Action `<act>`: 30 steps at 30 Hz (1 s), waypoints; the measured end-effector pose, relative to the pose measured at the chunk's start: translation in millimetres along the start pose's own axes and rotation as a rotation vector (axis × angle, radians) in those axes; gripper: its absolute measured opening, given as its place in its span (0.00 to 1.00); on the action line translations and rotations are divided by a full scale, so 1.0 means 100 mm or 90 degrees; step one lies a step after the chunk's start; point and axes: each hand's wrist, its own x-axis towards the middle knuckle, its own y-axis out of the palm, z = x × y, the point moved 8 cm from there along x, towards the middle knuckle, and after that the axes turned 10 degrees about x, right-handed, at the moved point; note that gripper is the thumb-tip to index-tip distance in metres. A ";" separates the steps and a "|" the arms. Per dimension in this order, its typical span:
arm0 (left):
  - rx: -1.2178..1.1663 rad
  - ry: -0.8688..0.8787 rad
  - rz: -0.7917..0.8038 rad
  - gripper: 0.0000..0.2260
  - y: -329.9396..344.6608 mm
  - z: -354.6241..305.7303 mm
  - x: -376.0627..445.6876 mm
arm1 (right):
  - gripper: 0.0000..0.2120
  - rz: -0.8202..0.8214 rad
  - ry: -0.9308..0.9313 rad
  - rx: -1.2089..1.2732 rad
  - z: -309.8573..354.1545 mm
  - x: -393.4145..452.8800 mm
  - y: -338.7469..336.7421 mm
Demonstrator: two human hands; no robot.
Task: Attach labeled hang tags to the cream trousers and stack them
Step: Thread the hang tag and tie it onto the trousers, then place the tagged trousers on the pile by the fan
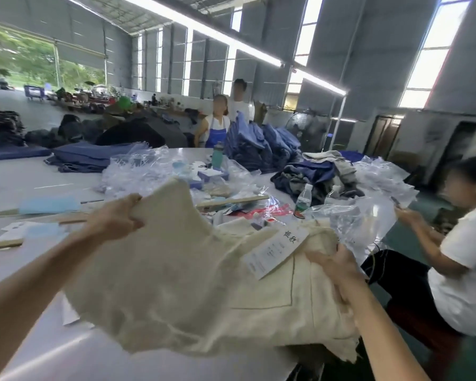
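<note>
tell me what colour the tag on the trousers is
White with black print; the tag lies on the cream trousers, clearest in the head view.

Hang tag (276,250): two large black Chinese characters (smaller print illegible).

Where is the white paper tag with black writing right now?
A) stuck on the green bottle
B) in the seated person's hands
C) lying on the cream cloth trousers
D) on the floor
C: the white paper hang tag lies on top of the cream cloth trousers, between the left hand and right hand, which each grip the fabric.
</note>
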 end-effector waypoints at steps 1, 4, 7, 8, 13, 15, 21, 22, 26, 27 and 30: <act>0.014 0.009 -0.022 0.22 -0.04 -0.29 0.12 | 0.14 -0.032 0.008 0.011 -0.07 0.18 -0.19; 0.027 0.039 -0.044 0.23 0.06 -1.12 0.62 | 0.17 -0.111 0.059 0.038 -0.43 0.70 -0.62; 0.072 0.049 -0.010 0.23 0.46 -1.64 1.14 | 0.24 -0.176 0.130 0.053 -0.92 1.06 -0.83; 0.093 0.057 -0.016 0.23 0.58 -1.74 1.26 | 0.25 -0.191 0.162 0.059 -1.10 1.13 -0.85; 0.161 0.084 -0.018 0.23 1.28 -2.02 1.52 | 0.32 -0.194 0.285 -0.062 -1.87 1.07 -0.72; 0.195 0.125 0.048 0.28 1.71 -2.05 1.45 | 0.36 -0.158 0.301 -0.085 -2.04 0.99 -0.66; 0.267 0.252 0.304 0.34 2.87 -1.87 0.83 | 0.33 -0.116 0.136 -0.103 -1.60 1.21 -0.65; 0.268 0.238 0.309 0.33 2.96 -1.80 0.73 | 0.35 -0.119 0.091 -0.091 -1.48 1.24 -0.63; 0.243 0.183 0.300 0.29 3.08 -1.62 0.40 | 0.40 -0.098 0.094 -0.121 -1.55 1.12 -0.59; 0.239 0.182 0.303 0.29 3.06 -1.61 0.36 | 0.40 -0.080 0.143 -0.163 -1.67 1.05 -0.56; 0.227 0.201 0.349 0.28 2.88 -1.68 0.15 | 0.41 -0.068 0.198 -0.355 -1.81 1.02 -0.53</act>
